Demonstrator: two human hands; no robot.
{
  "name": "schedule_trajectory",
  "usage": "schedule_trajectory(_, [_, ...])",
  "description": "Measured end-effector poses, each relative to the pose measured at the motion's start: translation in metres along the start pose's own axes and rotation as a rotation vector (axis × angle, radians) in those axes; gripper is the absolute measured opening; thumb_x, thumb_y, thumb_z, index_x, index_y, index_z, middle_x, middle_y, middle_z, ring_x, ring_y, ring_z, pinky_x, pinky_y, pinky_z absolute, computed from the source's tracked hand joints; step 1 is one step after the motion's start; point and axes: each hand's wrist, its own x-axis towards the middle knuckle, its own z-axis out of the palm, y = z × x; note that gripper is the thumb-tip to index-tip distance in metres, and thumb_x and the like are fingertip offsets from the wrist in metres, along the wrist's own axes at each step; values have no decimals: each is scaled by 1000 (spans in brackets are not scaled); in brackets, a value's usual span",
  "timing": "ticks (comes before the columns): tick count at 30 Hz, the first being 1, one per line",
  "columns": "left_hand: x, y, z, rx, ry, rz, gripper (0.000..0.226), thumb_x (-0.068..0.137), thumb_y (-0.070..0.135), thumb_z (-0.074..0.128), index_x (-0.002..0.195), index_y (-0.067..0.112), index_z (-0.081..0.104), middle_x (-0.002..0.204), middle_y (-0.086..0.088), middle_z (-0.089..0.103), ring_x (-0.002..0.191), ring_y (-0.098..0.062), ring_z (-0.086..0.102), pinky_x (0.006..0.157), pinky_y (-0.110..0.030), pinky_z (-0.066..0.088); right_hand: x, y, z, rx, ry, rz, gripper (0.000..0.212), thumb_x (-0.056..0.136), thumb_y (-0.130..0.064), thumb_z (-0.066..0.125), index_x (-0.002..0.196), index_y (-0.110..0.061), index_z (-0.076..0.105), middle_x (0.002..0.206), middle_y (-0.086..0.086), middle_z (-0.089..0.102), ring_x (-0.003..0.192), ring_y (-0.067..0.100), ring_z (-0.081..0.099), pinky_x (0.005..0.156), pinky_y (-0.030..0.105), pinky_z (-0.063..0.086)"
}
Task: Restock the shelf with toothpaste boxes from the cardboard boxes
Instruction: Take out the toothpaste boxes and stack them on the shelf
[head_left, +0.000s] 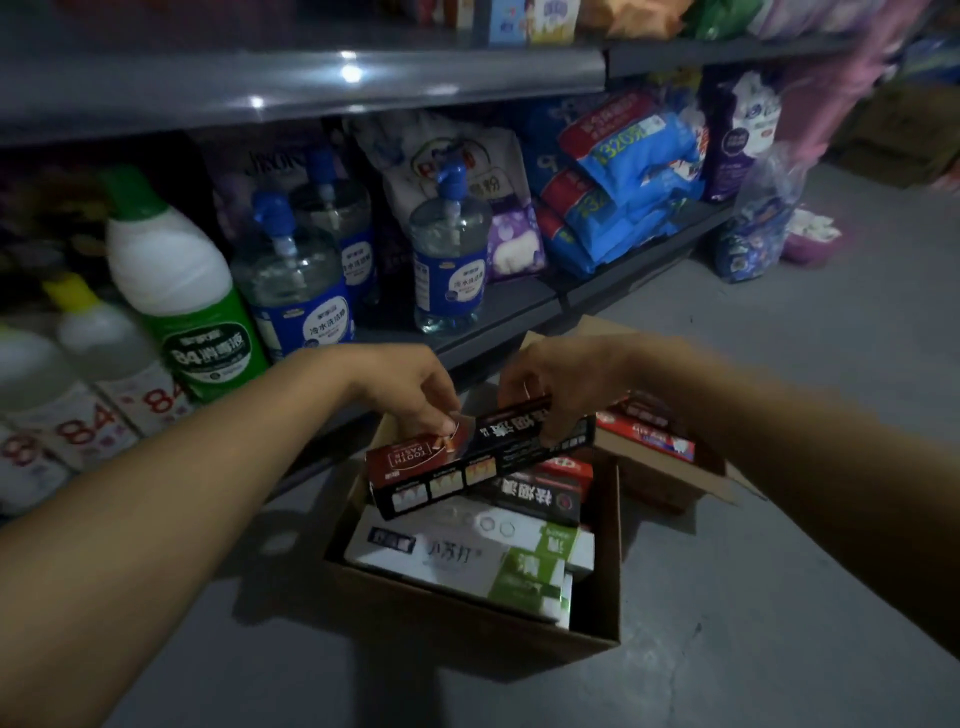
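Both hands are over an open cardboard box (467, 613) that stands on the grey floor (779, 545) in front of the bottom shelf (498, 306). The left hand (410, 389) pinches the near, red end of a dark toothpaste box (483, 457), thumb and fingertips closed on its top edge. The right hand (556, 384) clamps the far end of the same box, fingers curled over its upper side. Each grip is therefore closed on that box, which is held tilted, clear above the carton's contents.

Inside the cardboard box lie white-and-green toothpaste boxes (467, 561) stacked flat, with another dark box (535, 493) behind them. A second cardboard box (670, 467), just to the right and touching or nearly touching the first, holds red toothpaste boxes (644, 431).

The bottom shelf carries clear pump bottles with blue labels (449, 249), a white bottle with a green label (176, 280), further white bottles marked 84 (78, 415), and blue soft packs (623, 171) at the right. Lighting is dim; finer print is not legible.
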Motion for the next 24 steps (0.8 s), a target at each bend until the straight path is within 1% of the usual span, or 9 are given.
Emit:
schedule_trajectory(2, [-16,-1,-16,-27,49,2,40,86,31,69,125,24,62,120,9,64,113,-10,58,104,-37,45,-4,-15,-26,-53,43,-14,45,71,-16,79,110,-26,58,99,-12,60,88,4,57,71,20,44])
schedule_trajectory(4, [-35,-4,-31,-60,86,33,35,86,29,69,120,21,66,112,9,68,106,-9,63,99,-32,49,-7,-33,-50,-86,71,-46,45,70,-13,80,109,-24,60,98,-10,63,88,4,59,73,20,47])
schedule_trajectory(7, [-63,-12,-48,-240,76,79,19,89,20,67,107,18,70,105,1,73,97,-10,68,83,-23,54,-13,-62,-80,-142,101,-86,45,72,-9,78,111,-22,60,100,-9,63,87,2,59,67,12,46])
schedule_trajectory(9, [-82,-18,-57,-362,65,86,16,91,12,63,105,16,69,106,-3,73,96,-9,68,76,-17,53,-13,-82,-97,-206,127,-120,47,73,-10,77,114,-24,58,102,-12,59,89,2,56,66,12,44])
schedule_trajectory(12, [-108,-27,-66,-503,44,95,19,93,6,57,110,10,66,105,-5,72,95,-12,68,77,-19,53,-9,-112,-120,-286,156,-170,52,69,-12,79,113,-30,57,101,-19,51,91,1,52,70,14,40])
schedule_trajectory(16, [-138,-40,-75,-660,64,103,22,92,3,56,113,1,63,105,-8,71,94,-14,68,79,-21,54,-3,-145,-144,-379,182,-245,54,65,-12,79,106,-38,55,108,-15,52,97,7,54,79,24,47])
schedule_trajectory(20, [-167,-52,-83,-761,155,119,26,91,1,55,116,-3,61,95,-4,71,82,-7,67,68,-15,50,1,-177,-163,-430,229,-296,53,63,-11,78,101,-40,55,105,-14,53,95,8,56,85,36,52])
schedule_trajectory(22, [-182,-56,-88,-804,211,144,23,92,-2,52,112,-2,63,90,-3,71,76,-5,67,64,-13,50,2,-192,-174,-462,284,-325,52,65,-12,78,105,-39,57,105,-17,51,97,8,54,88,35,51])
schedule_trajectory(24, [-196,-59,-93,-830,317,161,20,93,-4,49,101,4,66,84,0,72,74,-5,67,64,-14,51,-3,-207,-188,-480,389,-367,58,68,-11,77,118,-31,57,112,-15,48,103,7,50,91,27,45])
